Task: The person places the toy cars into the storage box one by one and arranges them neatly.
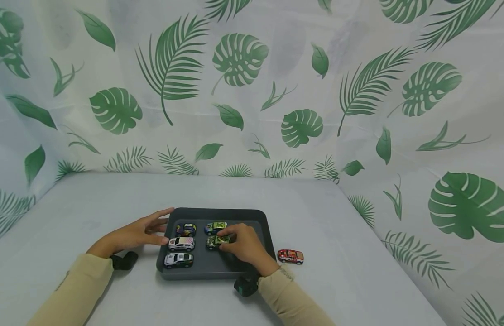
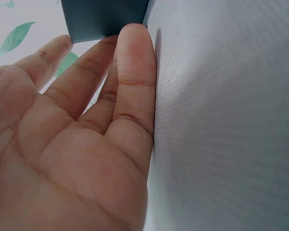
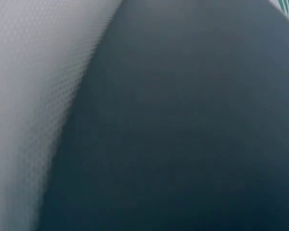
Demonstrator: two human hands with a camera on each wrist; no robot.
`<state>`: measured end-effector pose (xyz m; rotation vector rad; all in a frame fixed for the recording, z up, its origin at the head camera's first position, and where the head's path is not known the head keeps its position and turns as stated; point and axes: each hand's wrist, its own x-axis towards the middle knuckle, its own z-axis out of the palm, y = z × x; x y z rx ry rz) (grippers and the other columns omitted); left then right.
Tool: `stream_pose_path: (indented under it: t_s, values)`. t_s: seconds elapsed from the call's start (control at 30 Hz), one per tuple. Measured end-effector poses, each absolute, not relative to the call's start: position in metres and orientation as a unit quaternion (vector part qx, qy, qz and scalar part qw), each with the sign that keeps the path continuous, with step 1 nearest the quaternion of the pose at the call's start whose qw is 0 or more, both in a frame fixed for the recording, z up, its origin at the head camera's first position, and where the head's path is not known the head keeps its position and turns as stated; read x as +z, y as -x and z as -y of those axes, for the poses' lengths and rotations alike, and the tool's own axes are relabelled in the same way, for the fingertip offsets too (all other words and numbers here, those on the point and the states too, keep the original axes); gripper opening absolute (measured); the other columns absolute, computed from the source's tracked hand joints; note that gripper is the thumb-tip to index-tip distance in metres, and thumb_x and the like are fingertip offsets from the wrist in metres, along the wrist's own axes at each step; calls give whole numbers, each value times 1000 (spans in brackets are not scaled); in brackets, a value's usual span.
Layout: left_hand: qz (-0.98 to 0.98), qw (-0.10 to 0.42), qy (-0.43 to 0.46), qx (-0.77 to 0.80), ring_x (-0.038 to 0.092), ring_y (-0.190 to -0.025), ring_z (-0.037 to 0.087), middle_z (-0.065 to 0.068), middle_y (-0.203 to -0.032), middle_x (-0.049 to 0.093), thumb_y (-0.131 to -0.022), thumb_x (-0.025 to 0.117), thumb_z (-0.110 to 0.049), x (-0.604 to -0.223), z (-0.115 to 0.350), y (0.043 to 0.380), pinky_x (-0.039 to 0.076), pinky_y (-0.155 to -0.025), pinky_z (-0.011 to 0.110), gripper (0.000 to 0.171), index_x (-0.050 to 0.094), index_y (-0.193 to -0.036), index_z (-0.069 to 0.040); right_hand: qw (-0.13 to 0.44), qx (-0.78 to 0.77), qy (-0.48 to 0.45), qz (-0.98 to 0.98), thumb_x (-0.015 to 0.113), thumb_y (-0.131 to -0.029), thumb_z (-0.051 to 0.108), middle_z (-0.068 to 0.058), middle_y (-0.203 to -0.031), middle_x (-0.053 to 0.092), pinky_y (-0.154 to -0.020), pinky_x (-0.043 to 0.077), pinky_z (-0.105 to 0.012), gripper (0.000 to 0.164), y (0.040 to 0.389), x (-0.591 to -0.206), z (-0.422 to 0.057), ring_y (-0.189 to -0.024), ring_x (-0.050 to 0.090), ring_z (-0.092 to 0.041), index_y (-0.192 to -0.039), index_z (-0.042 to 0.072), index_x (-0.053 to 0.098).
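A dark grey tray (image 1: pixel 213 275) lies on the white table. Thumb and fingers of my right hand (image 1: pixel 247 244) pinch a green camouflage toy car (image 1: pixel 213 242) low in the middle of the tray. Just behind it sits a yellow-green toy car (image 1: pixel 215 227). Down the tray's left side stand a dark multicoloured toy car (image 1: pixel 186 229), a white toy car with a pink checked roof (image 1: pixel 181 244) and a white-and-dark toy car (image 1: pixel 178 260). My left hand (image 1: pixel 139 233) rests against the tray's left wall, its extended fingers touching the tray (image 2: pixel 103 19) in the left wrist view.
A red toy car (image 1: pixel 290 256) stands on the table (image 1: pixel 349 280), right of the tray. Leaf-printed cloth (image 1: pixel 252 104) hangs behind and at both sides. The tray's dark wall (image 3: pixel 173 120) fills most of the right wrist view, hiding the right hand there.
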<state>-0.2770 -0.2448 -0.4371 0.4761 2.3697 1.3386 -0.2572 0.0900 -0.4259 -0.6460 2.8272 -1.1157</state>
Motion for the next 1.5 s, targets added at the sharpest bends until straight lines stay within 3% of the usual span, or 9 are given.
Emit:
stream_pose_path:
  t_s: [0.33,0.87,1.23,1.5]
  values:
    - [-839,191,-170,480,40,-148,59,42,-166,29,-96,83,-36,-437,245,277,38,-112,76,107,15,-173,-7,8,-342,197,-919,88,-89,7,-11,-117,80,-75,58,-37,26,260,-429,-82,-92,75,-23,-114,10,85]
    - [-838,192,-169,482,41,-147,58,42,-166,29,-97,83,-35,-440,247,278,40,-111,75,106,15,-173,-7,24,-361,207,-909,89,-88,5,-13,-114,80,-72,59,-34,28,259,-424,-88,-92,77,-23,-116,7,84]
    - [-838,190,-170,482,42,-147,58,42,-166,29,-97,83,-34,-439,247,279,40,-111,75,106,15,-173,-6,73,-423,258,-865,83,-94,7,-14,-127,76,-87,60,-40,27,257,-409,-109,-107,74,-30,-121,3,81]
    - [-837,191,-168,485,42,-147,58,42,-166,30,-96,84,-34,-441,246,280,39,-111,75,107,15,-173,-7,148,-469,311,-814,79,-97,5,-19,-128,75,-91,57,-30,33,261,-404,-123,-104,72,-16,-128,-5,75]
